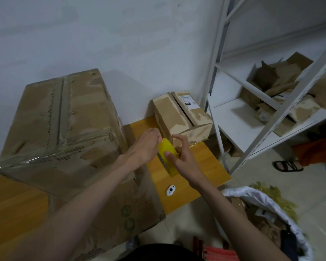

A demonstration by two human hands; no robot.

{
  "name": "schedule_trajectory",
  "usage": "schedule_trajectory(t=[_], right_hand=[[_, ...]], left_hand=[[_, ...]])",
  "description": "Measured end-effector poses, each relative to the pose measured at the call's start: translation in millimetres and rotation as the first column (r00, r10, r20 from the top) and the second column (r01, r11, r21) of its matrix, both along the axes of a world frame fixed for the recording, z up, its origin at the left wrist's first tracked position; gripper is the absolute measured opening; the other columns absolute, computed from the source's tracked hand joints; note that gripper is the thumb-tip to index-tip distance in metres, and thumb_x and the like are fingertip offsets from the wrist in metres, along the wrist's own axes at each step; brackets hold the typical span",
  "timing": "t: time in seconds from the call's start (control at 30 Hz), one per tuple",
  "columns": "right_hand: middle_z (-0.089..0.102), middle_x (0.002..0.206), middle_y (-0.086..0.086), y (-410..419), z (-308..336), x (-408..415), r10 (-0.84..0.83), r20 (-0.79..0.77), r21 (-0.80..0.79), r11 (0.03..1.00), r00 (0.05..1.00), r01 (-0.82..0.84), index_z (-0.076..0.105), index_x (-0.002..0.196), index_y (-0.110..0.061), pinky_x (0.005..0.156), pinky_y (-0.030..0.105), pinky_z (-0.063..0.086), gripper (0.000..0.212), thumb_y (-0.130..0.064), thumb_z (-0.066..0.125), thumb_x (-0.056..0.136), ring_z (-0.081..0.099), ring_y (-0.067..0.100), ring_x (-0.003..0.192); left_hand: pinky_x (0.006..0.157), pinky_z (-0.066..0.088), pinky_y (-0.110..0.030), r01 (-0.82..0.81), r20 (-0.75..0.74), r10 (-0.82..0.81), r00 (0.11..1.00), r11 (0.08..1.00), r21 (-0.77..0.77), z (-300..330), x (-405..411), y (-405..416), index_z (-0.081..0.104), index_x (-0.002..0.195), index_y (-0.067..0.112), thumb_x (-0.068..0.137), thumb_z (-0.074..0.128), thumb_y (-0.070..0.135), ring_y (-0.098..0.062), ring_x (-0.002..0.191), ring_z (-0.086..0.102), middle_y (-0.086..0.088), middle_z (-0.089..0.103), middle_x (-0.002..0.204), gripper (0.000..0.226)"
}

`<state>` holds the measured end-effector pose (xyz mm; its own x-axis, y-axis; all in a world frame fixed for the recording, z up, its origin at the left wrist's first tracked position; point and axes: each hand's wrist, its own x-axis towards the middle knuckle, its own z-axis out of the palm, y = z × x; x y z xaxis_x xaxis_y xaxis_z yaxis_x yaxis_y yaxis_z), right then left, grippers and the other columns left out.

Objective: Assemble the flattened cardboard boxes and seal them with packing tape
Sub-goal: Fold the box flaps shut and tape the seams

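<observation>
i see both hands meeting over the wooden table (pixel 201 166), at the near corner of the small cardboard box (pixel 183 117). the right hand (pixel 184 157) grasps the yellow tape dispenser (pixel 167 157), thumb pressed on its top and fingers curled round the far side. the left hand (pixel 145 146) is curled at the dispenser's upper end; i cannot tell whether it pinches the tape end or only touches it. the dispenser sits just beside the small box, above the table top. the small box stands upright against the wall, its top flaps not fully flat, a printed label (pixel 186 99) on one flap. the large taped box (pixel 64 129) lies tilted on flat cardboard (pixel 124 204) to the left. a white round tag (pixel 170 189) rests on the table nearer me.
</observation>
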<state>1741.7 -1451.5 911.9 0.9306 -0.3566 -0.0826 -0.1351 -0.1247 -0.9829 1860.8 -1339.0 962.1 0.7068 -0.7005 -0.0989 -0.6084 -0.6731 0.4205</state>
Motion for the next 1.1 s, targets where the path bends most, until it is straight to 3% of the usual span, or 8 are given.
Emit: schedule_trajectory(t=[0.1, 0.2, 0.3, 0.6, 0.73, 0.83, 0.97, 1.1], right_hand=[[0.061, 0.119, 0.012, -4.9, -2.8, 6.5, -0.054, 0.019, 0.022, 0.998, 0.998, 0.053, 0.044, 0.125, -0.029, 0.080, 0.049, 0.052, 0.031, -0.018, 0.058, 0.099, 0.060, 0.036, 0.102], [0.057, 0.106, 0.022, -11.2, -8.4, 11.1, -0.075, 0.009, 0.022, 0.997, 0.997, 0.075, 0.046, 0.107, -0.020, 0.068, 0.038, 0.041, 0.014, -0.018, 0.057, 0.100, 0.053, 0.038, 0.085], [0.049, 0.104, 0.026, -15.7, -16.3, 10.2, -0.051, 0.033, 0.043, 0.998, 0.998, 0.050, 0.042, 0.100, -0.014, 0.068, 0.035, 0.035, 0.015, -0.014, 0.057, 0.099, 0.044, 0.023, 0.081], [0.045, 0.098, 0.026, -29.3, -42.7, 2.5, 0.015, 0.037, 0.097, 0.995, 0.999, -0.018, 0.040, 0.098, -0.009, 0.069, 0.038, 0.036, 0.018, -0.010, 0.058, 0.098, 0.042, 0.021, 0.082], [0.041, 0.087, 0.010, -40.9, -64.7, 2.6, 0.017, -0.070, 0.067, 0.998, 0.997, -0.012, 0.039, 0.095, -0.013, 0.067, 0.035, 0.034, 0.020, -0.007, 0.058, 0.094, 0.039, 0.016, 0.078], [0.042, 0.081, 0.005, -51.5, -85.2, 5.8, 0.021, -0.182, -0.032, 0.999, 0.983, -0.027, 0.037, 0.097, -0.017, 0.057, 0.038, 0.031, 0.026, 0.000, 0.056, 0.090, 0.036, 0.015, 0.067], [0.053, 0.079, 0.032, -60.4, -124.9, 14.9, 0.058, -0.345, -0.256, 0.954, 0.937, -0.154, 0.037, 0.117, -0.012, 0.050, 0.047, 0.032, 0.044, 0.011, 0.056, 0.084, 0.048, 0.046, 0.062], [0.043, 0.061, 0.005, -61.7, -170.8, 17.8, 0.013, -0.484, -0.546, 0.776, 0.875, -0.314, 0.040, 0.122, -0.010, 0.060, 0.037, 0.028, 0.046, 0.009, 0.054, 0.082, 0.045, 0.031, 0.059]], left_hand=[[0.066, 0.033, -0.028, 0.064, 0.042, -0.062, 0.997, 0.997, -0.032, 3.6, -2.9, -4.9, 0.038, 0.079, 0.032, 0.092, 0.050, 0.000, -0.017, 0.086, 0.049, 0.004, 0.049, 0.094, 0.036], [0.062, 0.029, -0.027, 0.070, 0.066, -0.067, 0.996, 0.996, -0.053, 3.9, -4.8, -8.2, 0.045, 0.085, 0.026, 0.094, 0.050, 0.003, -0.014, 0.084, 0.046, 0.004, 0.049, 0.095, 0.026], [0.058, 0.030, -0.021, 0.027, 0.033, -0.024, 0.999, 0.996, -0.082, 2.5, 4.1, -10.2, 0.051, 0.088, 0.022, 0.098, 0.049, 0.008, -0.010, 0.081, 0.047, 0.004, 0.053, 0.096, 0.017], [0.065, 0.037, -0.027, -0.026, -0.096, 0.029, 0.995, 0.999, 0.027, -17.4, 8.2, -32.5, 0.062, 0.091, 0.013, 0.100, 0.049, 0.009, -0.015, 0.088, 0.053, 0.000, 0.061, 0.099, 0.017], [0.079, 0.046, -0.036, -0.088, -0.087, 0.102, 0.991, 0.985, 0.147, -43.0, -4.5, -43.9, 0.057, 0.116, 0.010, 0.098, 0.054, 0.013, -0.031, 0.111, 0.055, -0.011, 0.056, 0.122, 0.018], [0.090, 0.044, -0.044, -0.104, -0.090, 0.127, 0.988, 0.967, 0.231, -64.6, -8.0, -39.1, 0.036, 0.141, 0.020, 0.091, 0.068, 0.029, -0.036, 0.126, 0.045, -0.011, 0.040, 0.141, 0.060], [0.084, 0.046, -0.043, -0.063, -0.063, 0.079, 0.995, 0.974, 0.217, -86.1, -8.1, -15.5, 0.029, 0.149, 0.024, 0.089, 0.071, 0.034, -0.034, 0.126, 0.047, -0.008, 0.039, 0.143, 0.073], [0.081, 0.048, -0.040, -0.061, -0.010, 0.065, 0.998, 0.974, 0.219, -87.4, -16.9, 14.8, 0.034, 0.146, 0.025, 0.089, 0.071, 0.032, -0.029, 0.120, 0.051, -0.004, 0.037, 0.143, 0.068]])
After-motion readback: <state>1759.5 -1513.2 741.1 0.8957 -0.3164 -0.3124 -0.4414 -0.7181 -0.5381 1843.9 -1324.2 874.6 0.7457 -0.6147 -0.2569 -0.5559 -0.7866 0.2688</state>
